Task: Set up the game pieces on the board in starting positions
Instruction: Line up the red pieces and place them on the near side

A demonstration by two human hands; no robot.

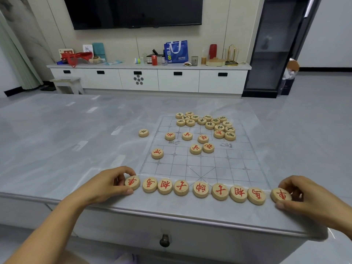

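A transparent game board with a printed grid lies on the grey table. Several round wooden pieces with red characters form a row along its near edge. My left hand pinches the leftmost red piece of that row. At the other end my right hand pinches the rightmost red piece. More red pieces lie scattered mid-board, one at the left edge. A cluster of black-character pieces sits at the far end. A single black piece lies off the board to the left.
The table's near edge runs just below the row of pieces, with a drawer knob beneath. A white cabinet with clutter stands against the far wall under a television. A stool stands at the far left.
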